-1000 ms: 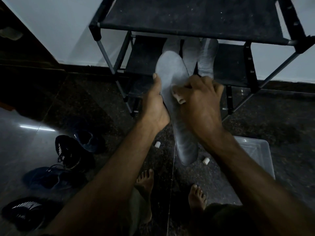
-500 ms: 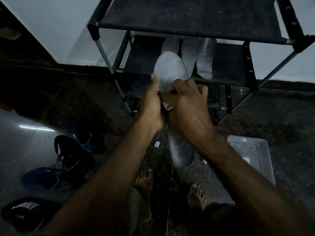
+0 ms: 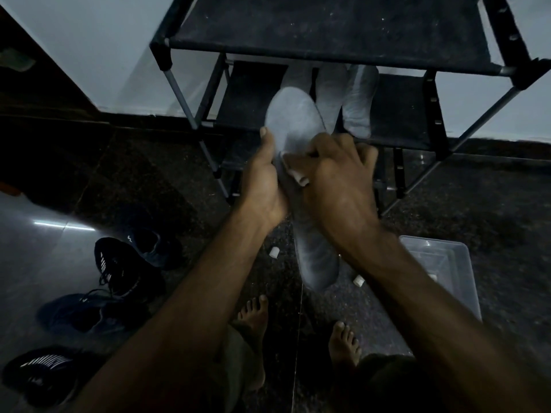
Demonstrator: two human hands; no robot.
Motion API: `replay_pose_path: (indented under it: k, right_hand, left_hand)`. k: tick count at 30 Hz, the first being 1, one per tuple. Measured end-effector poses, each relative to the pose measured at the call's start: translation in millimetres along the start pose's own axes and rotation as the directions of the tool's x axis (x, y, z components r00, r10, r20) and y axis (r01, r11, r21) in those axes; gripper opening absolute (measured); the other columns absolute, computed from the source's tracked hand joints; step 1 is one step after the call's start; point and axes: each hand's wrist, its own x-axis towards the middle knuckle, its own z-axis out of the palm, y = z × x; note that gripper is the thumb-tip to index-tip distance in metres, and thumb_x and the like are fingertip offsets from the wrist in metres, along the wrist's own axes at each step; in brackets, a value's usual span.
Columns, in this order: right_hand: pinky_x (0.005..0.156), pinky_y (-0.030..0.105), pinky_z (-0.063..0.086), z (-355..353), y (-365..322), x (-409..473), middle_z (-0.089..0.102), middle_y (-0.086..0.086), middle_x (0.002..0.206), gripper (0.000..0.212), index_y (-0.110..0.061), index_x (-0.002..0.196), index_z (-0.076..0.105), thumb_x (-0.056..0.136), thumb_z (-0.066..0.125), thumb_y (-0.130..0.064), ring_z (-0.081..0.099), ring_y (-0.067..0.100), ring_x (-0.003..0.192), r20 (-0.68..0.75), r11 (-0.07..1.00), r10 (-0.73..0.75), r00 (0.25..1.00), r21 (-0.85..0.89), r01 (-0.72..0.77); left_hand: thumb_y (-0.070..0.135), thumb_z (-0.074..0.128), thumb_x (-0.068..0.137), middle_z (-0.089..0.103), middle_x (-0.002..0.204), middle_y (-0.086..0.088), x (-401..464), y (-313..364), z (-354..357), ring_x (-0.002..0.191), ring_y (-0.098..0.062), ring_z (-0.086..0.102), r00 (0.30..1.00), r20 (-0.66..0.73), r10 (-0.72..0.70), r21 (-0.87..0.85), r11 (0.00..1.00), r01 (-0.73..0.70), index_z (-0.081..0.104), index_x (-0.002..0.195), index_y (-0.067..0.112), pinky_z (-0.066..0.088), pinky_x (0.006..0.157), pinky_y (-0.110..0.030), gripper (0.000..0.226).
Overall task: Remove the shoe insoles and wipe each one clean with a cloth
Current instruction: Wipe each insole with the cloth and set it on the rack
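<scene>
Insole (image 3: 293, 120) between left hand (image 3: 262, 186) and right hand (image 3: 337, 186)

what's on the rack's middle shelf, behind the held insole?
Three grey insoles stand on the rack, tops hidden by the upper shelf. The held insole partly covers the leftmost.

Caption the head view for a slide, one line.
Left hand holds a grey insole while the right hand rubs it with a small white cloth, before a shoe rack.

black shoe rack (image 3: 328, 28), clear plastic bin (image 3: 456, 263), dark speckled floor (image 3: 492, 222), bare feet (image 3: 253, 317)
</scene>
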Motion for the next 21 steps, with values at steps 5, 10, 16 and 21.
replay_pose_path:
  k: [5,10,16,21]
  right_hand:
    - [0.078,0.036,0.023,-3,25,6,0.062,0.008,0.092,0.007,-0.018,0.092,0.071,0.085,0.069,-0.019,0.053,0.033,0.093,-0.059,0.984,0.165,0.985,-0.056,-0.168]
    - [0.077,0.034,0.022,-1,1,0,0.060,0.004,0.092,0.018,-0.025,0.099,0.074,0.080,0.072,-0.026,0.053,0.027,0.091,-0.016,0.999,-0.020,1.000,0.038,0.021]
    - [0.078,0.036,0.023,-3,21,5,0.063,0.007,0.094,0.009,-0.019,0.091,0.073,0.088,0.066,-0.024,0.053,0.031,0.095,-0.053,0.990,0.139,0.989,-0.031,-0.141]
    - [0.080,0.037,0.027,0,18,5,0.062,0.007,0.096,0.015,-0.021,0.097,0.073,0.087,0.065,-0.029,0.053,0.031,0.095,-0.053,0.996,0.091,0.994,0.015,-0.090]
  left_hand:
    - [0.048,0.028,0.102,0.065,0.119,-0.001,4,-3,12,0.077,-0.007,0.065,1.000,0.012,-0.005,0.056,0.998,0.005,0.046,0.137,0.008,0.056,0.073,-0.025,0.056]
    - [0.056,0.032,0.099,0.067,0.113,-0.019,7,-6,1,0.105,-0.030,0.066,0.999,0.035,-0.004,0.028,1.000,0.003,0.061,0.114,0.004,0.051,0.097,-0.048,0.061]
    - [0.055,0.028,0.100,0.071,0.108,-0.016,8,-3,-3,0.099,-0.026,0.069,0.997,0.065,0.039,-0.004,0.999,-0.039,0.059,0.124,0.006,0.056,0.079,-0.037,0.063]
    - [0.054,0.029,0.101,0.065,0.117,-0.008,1,-6,8,0.107,-0.018,0.064,0.997,0.071,-0.009,0.024,1.000,0.007,0.050,0.134,0.009,0.056,0.083,-0.033,0.060]
